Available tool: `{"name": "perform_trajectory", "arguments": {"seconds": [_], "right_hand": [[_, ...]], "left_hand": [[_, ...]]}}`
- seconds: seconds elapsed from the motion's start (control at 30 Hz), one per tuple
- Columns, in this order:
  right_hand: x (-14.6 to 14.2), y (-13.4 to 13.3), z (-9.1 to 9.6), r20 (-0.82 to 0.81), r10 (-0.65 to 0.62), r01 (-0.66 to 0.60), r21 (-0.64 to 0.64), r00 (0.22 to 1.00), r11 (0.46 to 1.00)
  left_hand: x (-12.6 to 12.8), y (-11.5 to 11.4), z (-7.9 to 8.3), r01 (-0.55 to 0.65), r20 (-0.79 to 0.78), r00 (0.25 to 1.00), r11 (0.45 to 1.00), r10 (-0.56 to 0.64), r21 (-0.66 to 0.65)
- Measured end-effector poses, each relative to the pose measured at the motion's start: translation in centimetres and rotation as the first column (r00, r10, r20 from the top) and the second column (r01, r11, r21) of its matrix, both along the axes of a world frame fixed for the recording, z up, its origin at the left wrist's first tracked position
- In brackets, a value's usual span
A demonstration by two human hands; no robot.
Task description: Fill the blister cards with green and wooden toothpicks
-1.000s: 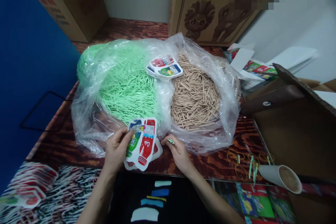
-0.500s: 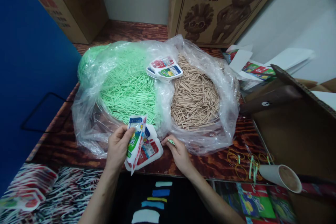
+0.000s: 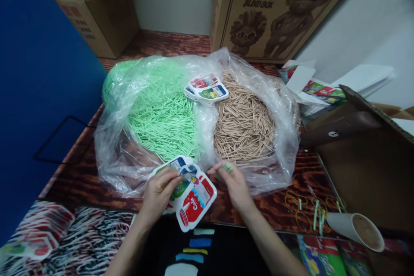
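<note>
My left hand (image 3: 158, 194) pinches a die-cut printed packet (image 3: 196, 205) with a red cola side and a green and blue side. Another packet seems to lie partly behind it, mostly covered. Just right of it is my right hand (image 3: 236, 185), fingers curled round a small bunch of short green sticks (image 3: 227, 167); thumb and forefinger point toward the packet. Beyond my hands, a clear plastic bag holds a heap of green sticks (image 3: 164, 127), and another holds brown sticks (image 3: 244, 123). A small stack of similar packets (image 3: 211, 90) rests between the heaps.
Cardboard boxes (image 3: 100, 21) and a large printed carton (image 3: 252, 21) stand at the back. On the right are yellow rubber bands (image 3: 293, 200), a tipped paper cup (image 3: 343, 224) and an open carton (image 3: 362, 172). Many packets (image 3: 48, 224) sit in rows at lower left.
The packet in my left hand has swung round to the right, its red cola side now facing up. My right hand has turned, so the green sticks' ends show less. The view has shifted slightly.
</note>
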State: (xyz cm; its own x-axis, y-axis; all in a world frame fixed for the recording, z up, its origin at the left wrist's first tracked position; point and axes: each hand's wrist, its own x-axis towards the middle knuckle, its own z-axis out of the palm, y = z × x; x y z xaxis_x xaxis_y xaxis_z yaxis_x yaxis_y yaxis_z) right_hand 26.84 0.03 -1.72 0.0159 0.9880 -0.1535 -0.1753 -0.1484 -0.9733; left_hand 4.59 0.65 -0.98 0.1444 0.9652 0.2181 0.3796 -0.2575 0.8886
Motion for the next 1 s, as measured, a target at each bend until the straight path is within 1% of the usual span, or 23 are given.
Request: {"name": "perform_trajectory", "arguments": {"seconds": [0.03,0.07,0.13,0.17,0.23,0.3,0.37,0.5,0.57,0.63,0.67,0.73,0.77,0.83,0.9,1.0], "right_hand": [[0.2,0.8,1.2,-0.126,-0.051,0.049,-0.014,0.991,0.999],[0.3,1.6,2.5,-0.240,-0.056,0.053,-0.016,0.969,0.998],[0.2,3.2,4.8,-0.404,0.004,-0.002,0.006,0.915,1.000],[0.1,3.9,5.6,-0.456,0.047,-0.046,0.013,0.889,0.999],[-0.5,4.8,6.6,-0.497,0.142,-0.151,0.022,0.856,0.988],[-1.1,5.3,6.7,-0.474,0.215,-0.237,0.014,0.854,0.971],[-1.7,5.3,6.3,-0.421,0.261,-0.289,-0.002,0.869,0.957],[-2.2,4.9,5.4,-0.347,0.336,-0.377,-0.057,0.876,0.924],[-2.3,4.7,5.4,-0.316,0.389,-0.440,-0.108,0.866,0.892],[-2.0,4.4,5.7,-0.241,0.455,-0.494,-0.132,0.857,0.860],[-1.8,4.3,6.0,-0.173,0.493,-0.516,-0.126,0.852,0.847],[-1.2,4.0,6.7,0.008,0.539,-0.537,-0.087,0.842,0.839],[-0.8,3.9,7.1,0.109,0.540,-0.536,-0.063,0.835,0.842],[-0.2,3.5,7.8,0.299,0.508,-0.524,-0.029,0.808,0.851],[0.1,3.1,8.4,0.466,0.442,-0.506,0.013,0.766,0.863],[-0.1,2.6,8.5,0.626,0.369,-0.532,0.089,0.687,0.842]], "left_hand": [[0.3,-0.1,0.2,0.028,0.004,1.000,1.000,-0.028,0.005],[0.7,-0.1,0.3,0.048,0.010,0.999,0.999,-0.048,0.007],[1.3,-0.1,0.5,0.065,0.032,0.997,0.998,-0.066,0.007],[1.5,-0.1,0.6,0.073,0.047,0.996,0.997,-0.073,0.002],[2.0,0.0,0.7,0.097,0.087,0.992,0.995,-0.094,-0.032],[2.2,0.0,0.6,0.119,0.141,0.984,0.988,-0.105,-0.099],[2.4,-0.1,0.4,0.114,0.209,0.975,0.976,-0.075,-0.183],[2.9,-0.3,-0.4,0.043,0.340,0.936,0.932,0.087,-0.359],[3.1,-0.4,-0.7,0.022,0.379,0.914,0.915,0.145,-0.404],[3.2,-0.4,-0.9,0.023,0.405,0.901,0.916,0.154,-0.400],[3.3,-0.4,-0.9,0.026,0.415,0.897,0.922,0.149,-0.386],[3.3,-0.3,-0.8,0.025,0.433,0.891,0.934,0.141,-0.357],[3.3,-0.2,-0.7,0.019,0.443,0.885,0.940,0.143,-0.342],[3.4,0.0,-0.6,0.000,0.468,0.869,0.946,0.160,-0.324],[3.7,0.1,-0.6,-0.013,0.494,0.849,0.942,0.188,-0.336],[4.3,0.1,-1.0,-0.049,0.536,0.800,0.919,0.271,-0.391]]}}
